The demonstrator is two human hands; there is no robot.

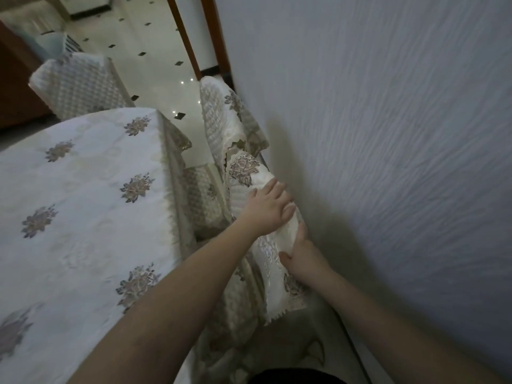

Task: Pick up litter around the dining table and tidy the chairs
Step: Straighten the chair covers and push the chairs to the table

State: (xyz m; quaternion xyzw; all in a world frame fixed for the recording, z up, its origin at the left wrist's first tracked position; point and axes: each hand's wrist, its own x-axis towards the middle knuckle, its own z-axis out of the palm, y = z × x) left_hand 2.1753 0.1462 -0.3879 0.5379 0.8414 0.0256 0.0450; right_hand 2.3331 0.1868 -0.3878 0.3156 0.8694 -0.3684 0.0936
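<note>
1. Left hand point(267, 207) lies flat, fingers straight, on the cream quilted flower-embroidered chair back cover point(249, 173).
2. Right hand point(300, 252) grips that cover's wall-side edge.
3. Chair stands at 3 o'clock of the floral-clothed desk point(83, 189), beside the wall point(388, 134).

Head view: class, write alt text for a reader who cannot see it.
Both hands, left hand and right hand, rest on the fabric-covered back of a chair beside a wall. A table with a floral cloth stands to the left.
</note>
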